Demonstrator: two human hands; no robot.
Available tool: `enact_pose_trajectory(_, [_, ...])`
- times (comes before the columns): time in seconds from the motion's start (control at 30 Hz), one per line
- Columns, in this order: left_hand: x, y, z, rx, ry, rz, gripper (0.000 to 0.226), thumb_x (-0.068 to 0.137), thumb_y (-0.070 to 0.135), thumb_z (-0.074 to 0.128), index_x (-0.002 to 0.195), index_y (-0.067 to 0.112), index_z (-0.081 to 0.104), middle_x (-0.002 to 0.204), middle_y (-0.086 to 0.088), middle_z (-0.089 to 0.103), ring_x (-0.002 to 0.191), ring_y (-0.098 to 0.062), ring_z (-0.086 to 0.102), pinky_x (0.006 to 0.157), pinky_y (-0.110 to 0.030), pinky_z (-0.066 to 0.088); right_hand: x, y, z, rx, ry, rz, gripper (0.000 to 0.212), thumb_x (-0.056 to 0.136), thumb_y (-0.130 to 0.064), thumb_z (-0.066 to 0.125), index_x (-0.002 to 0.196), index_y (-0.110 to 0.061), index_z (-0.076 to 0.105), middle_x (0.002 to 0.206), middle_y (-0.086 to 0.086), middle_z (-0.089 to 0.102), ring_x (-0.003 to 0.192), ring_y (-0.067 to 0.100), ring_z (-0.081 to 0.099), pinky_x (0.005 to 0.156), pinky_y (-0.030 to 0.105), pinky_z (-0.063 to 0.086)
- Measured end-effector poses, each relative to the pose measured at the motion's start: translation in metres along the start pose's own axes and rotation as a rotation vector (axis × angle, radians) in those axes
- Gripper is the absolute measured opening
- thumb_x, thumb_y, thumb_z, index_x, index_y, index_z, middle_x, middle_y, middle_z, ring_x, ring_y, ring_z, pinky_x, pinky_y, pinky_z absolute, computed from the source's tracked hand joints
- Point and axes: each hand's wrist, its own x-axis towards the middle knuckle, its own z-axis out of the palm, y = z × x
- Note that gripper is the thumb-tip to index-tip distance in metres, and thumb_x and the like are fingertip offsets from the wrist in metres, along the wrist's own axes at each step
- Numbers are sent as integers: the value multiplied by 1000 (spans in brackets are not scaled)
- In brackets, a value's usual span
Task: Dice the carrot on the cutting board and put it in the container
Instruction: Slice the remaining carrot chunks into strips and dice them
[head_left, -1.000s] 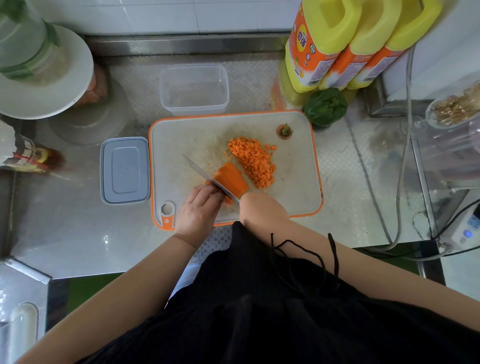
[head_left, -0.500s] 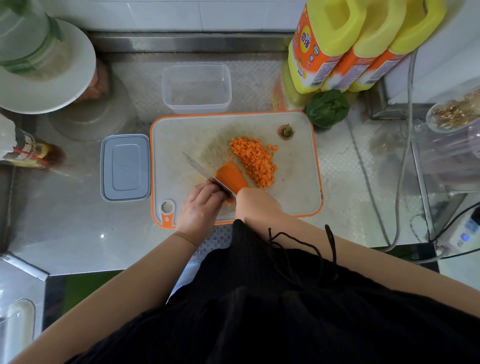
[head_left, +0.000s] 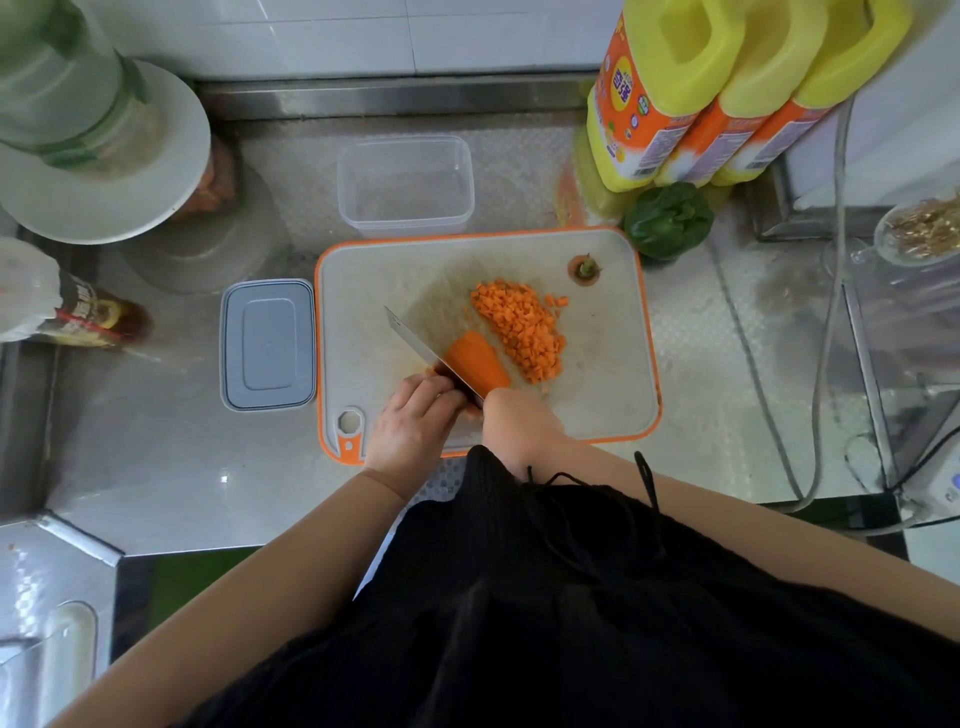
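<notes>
Near edge of the counter: a person in a black top is leaning over the steel counter (head_left: 156, 467), both forearms reaching forward onto the board.
Left hand: the left hand (head_left: 410, 431) is curling its fingers down onto the near end of the carrot, pinning it to the board just beside the blade.
Right hand: the right hand (head_left: 514, 421) is sitting at the handle end of the knife; the handle is hidden under it, so it is apparently gripping it, fingers out of sight.
Knife: the knife (head_left: 423, 351) is lying edge-down across the carrot, tip pointing away to the left.
Carrot: the uncut carrot piece (head_left: 475, 361) is resting on the cutting board (head_left: 597, 415), touching the blade on its right side.
Diced pile: the carrot cubes (head_left: 522, 330) are heaping up just right of the whole piece, still on the board.
Carrot top: the cut stem end (head_left: 586, 270) is sitting alone near the board's far right corner.
Lid: a grey lid (head_left: 267, 345) is lying flat just left of the board.
Container: the clear container (head_left: 405, 184) is standing just beyond the board's far edge, holding no carrot.
Far right: a green pepper (head_left: 667, 221) is sitting in front of three yellow oil bottles (head_left: 727, 88) against the wall.
</notes>
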Motion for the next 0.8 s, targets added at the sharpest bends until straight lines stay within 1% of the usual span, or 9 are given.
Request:
enact_pose_trajectory(0.13, [0,-1,2,0,11,0,13,91,10,63,98,3,72,101,-14,66,99,-28,55,90,-38,50,2,4,6,31,54,-2,16,95,-8,45,103,-3,58,91,10,60,81,27,58,66,31,41])
enact_pose_trajectory(0.27, [0,0,2,3,16,5,11,91,8,65,97,3,71,102,-14,66,98,-30,58,91,-38,50,0,3,1,3,22,-14,16,94,-4,46,102,-2,58,85,7,56,79,28,58,65,32,41])
enact_pose_trajectory(0.37, [1,0,1,0,11,9,10,91,8,65,98,4,71,102,-13,66,98,-30,58,91,-37,51,-5,8,-5,-66,-49,-18,10,92,-2,48,85,-6,54,78,5,53,69,23,54,66,31,41])
enact_pose_trajectory(0.47, [2,0,2,-3,4,1,11,93,9,63,98,6,72,102,-12,66,98,-30,60,92,-37,51,-7,15,-1,-70,-77,17,26,89,-3,51,67,-12,40,67,1,44,64,22,48,66,31,40])
enact_pose_trajectory(0.53, [2,-1,2,2,-4,-3,11,93,9,63,98,6,72,102,-11,66,97,-30,61,91,-37,51,-5,17,5,-63,-60,21,20,89,-2,51,72,-10,44,68,0,43,70,23,50,65,30,40])
enact_pose_trajectory(0.6, [2,-1,1,2,-7,-1,12,94,11,62,98,6,72,102,-11,66,96,-30,61,91,-37,51,-3,19,10,-52,-30,17,5,90,-4,51,89,-8,55,74,-1,47,78,25,55,67,30,40])
enact_pose_trajectory(0.67, [2,-1,1,1,-9,3,15,96,13,60,98,6,72,102,-11,66,97,-29,60,91,-37,51,-1,19,14,-37,6,19,12,92,-5,49,101,-7,57,86,3,53,88,25,59,69,29,40])
enact_pose_trajectory(0.73, [3,-1,3,2,-6,9,10,94,10,63,97,6,72,101,-11,65,97,-29,60,91,-37,51,1,20,16,-13,43,15,11,92,-7,49,99,-7,58,88,4,55,86,24,59,69,28,40])
enact_pose_trajectory(0.8, [4,-1,5,4,-16,4,8,91,7,67,97,6,72,101,-11,65,97,-29,60,91,-38,51,4,23,15,-3,47,10,5,92,-10,51,90,-10,55,79,3,51,78,23,55,67,29,40])
